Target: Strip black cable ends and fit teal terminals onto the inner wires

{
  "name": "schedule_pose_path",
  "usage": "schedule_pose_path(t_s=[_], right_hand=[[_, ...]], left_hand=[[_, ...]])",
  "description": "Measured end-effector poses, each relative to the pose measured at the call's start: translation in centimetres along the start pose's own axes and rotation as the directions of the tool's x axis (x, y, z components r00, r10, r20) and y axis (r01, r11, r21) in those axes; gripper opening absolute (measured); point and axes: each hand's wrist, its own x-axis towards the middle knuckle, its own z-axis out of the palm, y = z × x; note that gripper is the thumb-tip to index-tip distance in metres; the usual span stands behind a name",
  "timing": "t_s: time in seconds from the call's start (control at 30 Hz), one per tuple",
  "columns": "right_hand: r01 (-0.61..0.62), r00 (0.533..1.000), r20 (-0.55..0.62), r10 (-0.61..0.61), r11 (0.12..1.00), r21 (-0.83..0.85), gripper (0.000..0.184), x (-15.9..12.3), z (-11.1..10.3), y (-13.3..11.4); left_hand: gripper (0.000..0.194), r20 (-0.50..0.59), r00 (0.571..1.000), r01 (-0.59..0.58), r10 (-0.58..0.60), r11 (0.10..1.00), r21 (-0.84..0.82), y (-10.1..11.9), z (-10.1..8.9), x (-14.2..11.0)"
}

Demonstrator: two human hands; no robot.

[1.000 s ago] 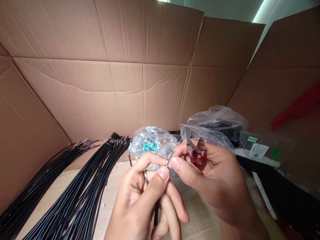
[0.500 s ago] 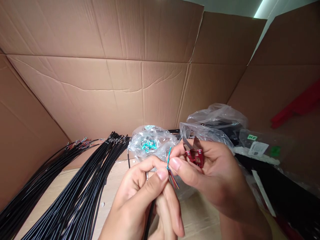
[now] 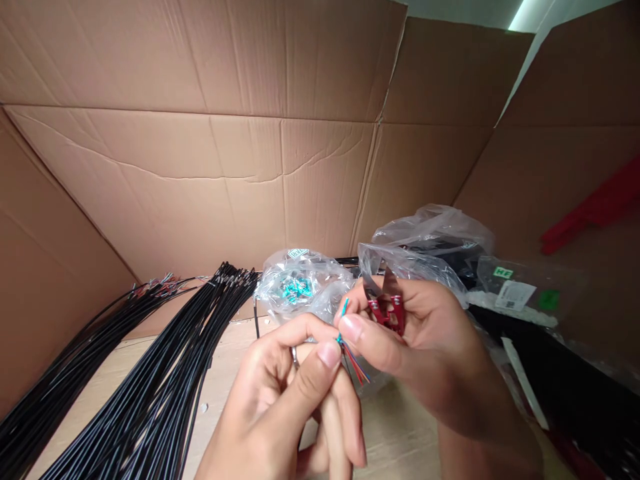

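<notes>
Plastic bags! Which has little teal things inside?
The clear bag just behind the left hand: teal pieces show through it, unlike the bag with the green label.

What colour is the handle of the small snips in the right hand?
The snips are red; this shows best in the head view.

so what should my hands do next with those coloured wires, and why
Probably bring the red thread snips to the thin coloured wires and trim them. The right hand already cradles the snips with their blades apart while its thumb and forefinger pinch the wires, and the left hand sits right beside them.
</notes>
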Motion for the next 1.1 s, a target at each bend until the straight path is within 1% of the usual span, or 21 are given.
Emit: schedule_pose_path(t_s=[0.1,0.17,0.27,0.4,0.5,0.57,0.63,0.7,0.73,0.83,0.9,0.93,1.0,1.07,1.1], right_hand=[[-0.033,0.999,0.043,0.032,0.999,0.023,0.012,0.1,-0.1,-0.1],[-0.069,0.994,0.092,0.066,0.997,0.029,0.010,0.2,-0.3,-0.2],[-0.112,0.986,0.127,0.107,0.993,0.035,0.010,0.2,-0.5,-0.4],[-0.140,0.982,0.137,0.132,0.989,0.051,0.011,0.0,-0.5,-0.6],[-0.128,0.984,0.131,0.120,0.990,0.056,0.011,-0.1,-0.5,-0.6],[-0.113,0.987,0.122,0.104,0.992,0.065,0.012,-0.1,-0.4,-0.5],[-0.103,0.988,0.122,0.094,0.992,0.075,0.014,-0.1,-0.3,-0.4],[-0.095,0.990,0.115,0.086,0.993,0.077,0.019,-0.2,-0.2,-0.3],[-0.091,0.991,0.106,0.082,0.993,0.074,0.019,-0.2,-0.1,-0.2],[-0.082,0.994,0.072,0.077,0.994,0.070,0.017,-0.4,-0.1,-0.2],[-0.076,0.995,0.073,0.071,0.994,0.073,0.016,-0.4,-0.1,-0.1],[-0.073,0.995,0.075,0.068,0.995,0.073,0.017,-0.4,-0.1,-0.1],[-0.064,0.995,0.083,0.057,0.995,0.078,0.017,-0.4,-0.2,-0.1],[-0.051,0.994,0.097,0.043,0.995,0.081,0.017,-0.4,-0.3,0.0],[-0.045,0.994,0.099,0.037,0.996,0.077,0.016,-0.4,-0.3,0.0]], left_hand=[[0.032,-0.024,1.000,-0.010,0.012,0.998,0.065,-0.1,-0.2,-0.1],[0.033,-0.028,1.000,-0.012,0.015,0.996,0.088,-0.2,-0.3,-0.1],[0.037,-0.040,0.999,-0.014,0.019,0.994,0.106,-0.2,-0.4,0.0],[0.039,-0.053,0.998,-0.011,0.018,0.991,0.130,-0.1,-0.2,0.1],[0.036,-0.049,0.998,-0.036,0.043,0.990,0.136,0.0,0.1,0.1],[0.033,-0.083,0.994,-0.051,0.065,0.985,0.163,0.2,0.2,0.1],[0.031,-0.133,0.985,-0.076,0.109,0.970,0.229,0.3,0.4,0.1],[0.025,-0.183,0.962,-0.134,0.202,0.936,0.326,0.2,0.5,0.0],[0.021,-0.208,0.940,-0.175,0.272,0.905,0.388,0.1,0.6,-0.1],[0.012,-0.225,0.849,-0.278,0.478,0.766,0.580,-0.5,0.8,-0.2],[0.007,-0.201,0.795,-0.318,0.573,0.675,0.665,-0.8,0.9,-0.2],[0.006,-0.186,0.776,-0.335,0.603,0.644,0.688,-1.0,1.0,-0.1],[0.009,-0.162,0.743,-0.367,0.650,0.598,0.713,-1.1,1.1,-0.1],[0.013,-0.163,0.731,-0.373,0.663,0.588,0.718,-1.1,1.2,-0.1],[0.013,-0.170,0.736,-0.369,0.655,0.600,0.710,-1.0,1.2,-0.1]])
